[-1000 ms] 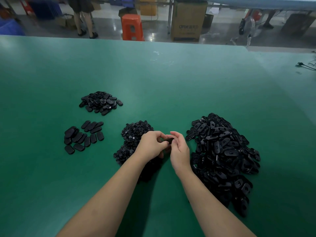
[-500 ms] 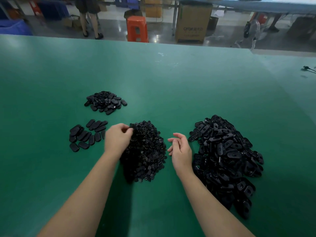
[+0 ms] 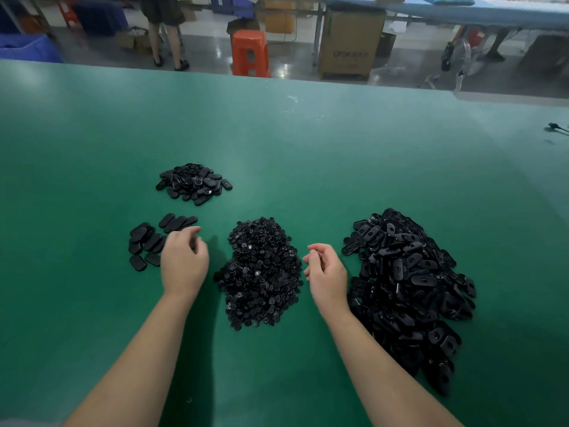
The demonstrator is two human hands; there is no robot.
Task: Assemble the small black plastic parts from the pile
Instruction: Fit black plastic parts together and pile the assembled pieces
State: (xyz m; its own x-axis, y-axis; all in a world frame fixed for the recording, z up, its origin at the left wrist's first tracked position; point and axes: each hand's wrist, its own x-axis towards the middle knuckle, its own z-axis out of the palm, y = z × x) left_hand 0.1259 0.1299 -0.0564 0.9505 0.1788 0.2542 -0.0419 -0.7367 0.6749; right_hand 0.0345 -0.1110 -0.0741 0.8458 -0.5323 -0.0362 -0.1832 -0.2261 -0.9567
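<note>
My hands are both loosely curled and empty, left hand [image 3: 184,264] over the laid-out finished pieces [image 3: 155,238], right hand [image 3: 325,272] between the small-parts pile [image 3: 260,272] and oval-shell pile [image 3: 406,285] on the counter [image 3: 308,143]; between cycles, next I likely pick one of each.

Glossy black plastic parts [image 3: 406,282]

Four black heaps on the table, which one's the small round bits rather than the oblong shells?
The middle pile, lying between the left hand and the right hand. Its pieces are tiny and round; the other three groups are flat oblong pieces.
</note>
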